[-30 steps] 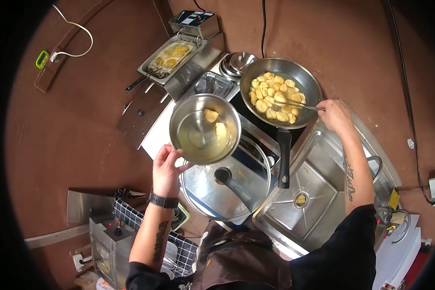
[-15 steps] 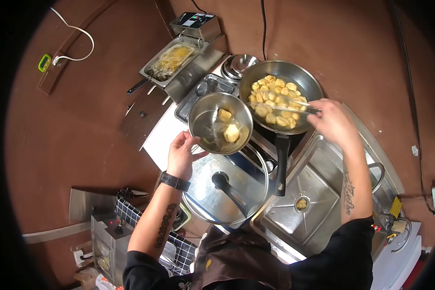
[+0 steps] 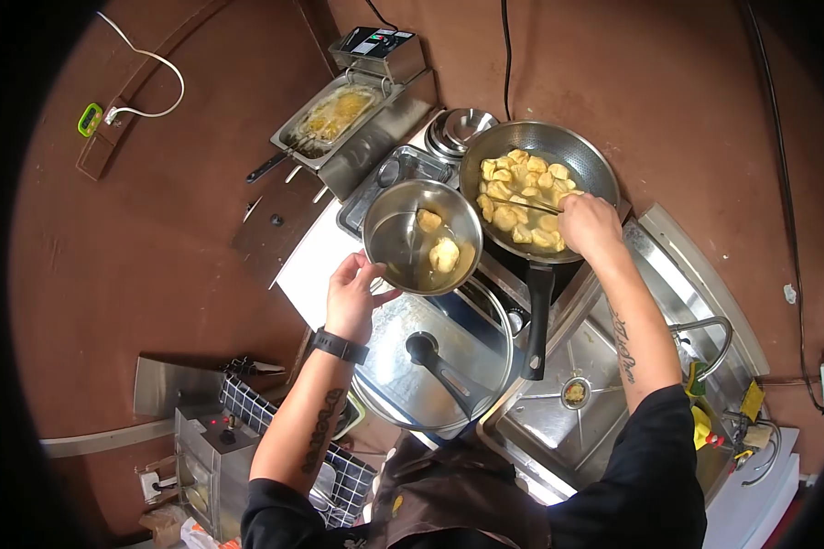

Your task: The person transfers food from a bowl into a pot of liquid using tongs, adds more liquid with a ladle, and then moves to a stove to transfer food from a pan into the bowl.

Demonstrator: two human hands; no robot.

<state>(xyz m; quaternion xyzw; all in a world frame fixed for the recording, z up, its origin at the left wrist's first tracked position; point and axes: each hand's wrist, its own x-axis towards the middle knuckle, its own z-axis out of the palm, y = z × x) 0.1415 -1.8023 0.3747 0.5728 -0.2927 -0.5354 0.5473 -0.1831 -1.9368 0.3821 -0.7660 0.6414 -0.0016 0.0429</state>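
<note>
- My feed is well lit and fairly even, with light that seems to come from above.
- I get pale glare across the glass lid (image 3: 389,352) and patchy reflections in the steel sink (image 3: 531,412).
- Small bright glints show inside the steel bowl (image 3: 386,229).
- The white counter (image 3: 313,263) nearly washes out for me, while the black sleeves (image 3: 652,448) lose most detail.
- I see a soft dark patch below the fryer (image 3: 372,146).
- The thin utensil (image 3: 526,204) over the pan (image 3: 581,156) looks slightly soft.
- Wide-lens distortion bends my outer view, and black vignetting swallows the corners.
</note>
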